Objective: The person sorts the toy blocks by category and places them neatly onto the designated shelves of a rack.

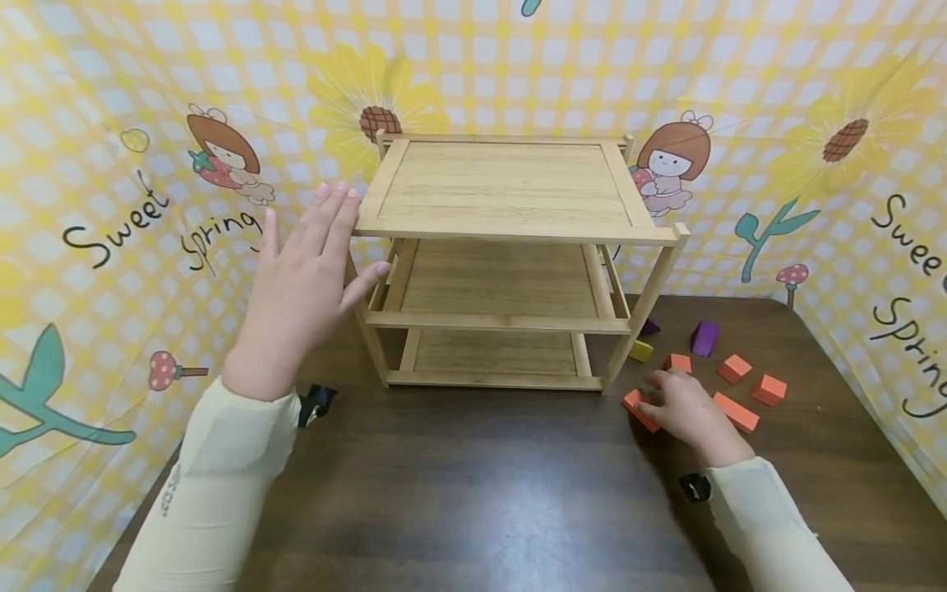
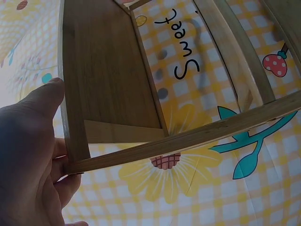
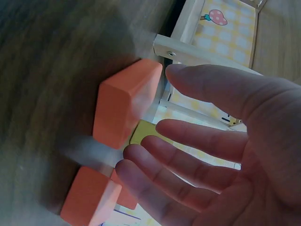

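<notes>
A three-tier wooden shelf stands on a brown table. My left hand, fingers straight, touches its upper left front corner. In the left wrist view the thumb lies against the shelf's edge and the other fingers are partly hidden behind a post. Right of the shelf, my right hand hovers low among orange blocks with loosely bent fingers. The right wrist view shows nothing between its thumb and fingers; a long orange block lies just beyond the fingertips. In the head view that hand partly covers an orange block.
Further orange blocks lie to the right of the right hand. Near the shelf's right post are a yellow block and a purple block. Yellow checked cloth printed with flowers and figures hangs behind and at both sides.
</notes>
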The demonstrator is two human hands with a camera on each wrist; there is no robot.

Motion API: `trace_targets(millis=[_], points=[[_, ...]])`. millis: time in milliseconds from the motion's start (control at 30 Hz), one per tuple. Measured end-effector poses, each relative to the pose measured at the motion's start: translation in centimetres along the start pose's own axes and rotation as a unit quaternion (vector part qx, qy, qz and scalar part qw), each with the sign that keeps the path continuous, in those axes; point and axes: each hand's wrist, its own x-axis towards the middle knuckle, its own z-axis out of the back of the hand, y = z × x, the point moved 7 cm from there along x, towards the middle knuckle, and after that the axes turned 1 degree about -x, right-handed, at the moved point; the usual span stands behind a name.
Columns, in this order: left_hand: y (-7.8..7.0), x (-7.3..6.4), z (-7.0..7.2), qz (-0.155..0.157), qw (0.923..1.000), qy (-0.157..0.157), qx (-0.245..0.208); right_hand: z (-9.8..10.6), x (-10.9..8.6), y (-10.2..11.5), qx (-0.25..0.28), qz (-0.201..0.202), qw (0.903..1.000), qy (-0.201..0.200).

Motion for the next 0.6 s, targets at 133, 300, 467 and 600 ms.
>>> trace_targets(millis=[133,300,467,600], points=[[-0.07,-0.01,0.03,-0.004,1.0000,-0.008,-0.002,-0.25,-0.04,-0.04,-0.001,0.001,1.0000,-0.004],[-0.13,0.03,0.14,-0.006,0.9999,-0.004,-0.007,-0.50,-0.05,0.06,-0.004,0.002,1.0000,-0.003],[-0.15,0.13,0.22,-0.001,0.9999,0.011,-0.009,-0.61,0.09,0.18,-0.004,0.003,1.0000,-0.001],[-0.22,0.16,0.29,0.000,0.9998,0.017,-0.012,-0.59,0.14,0.49,-0.006,0.006,1.0000,-0.001]])
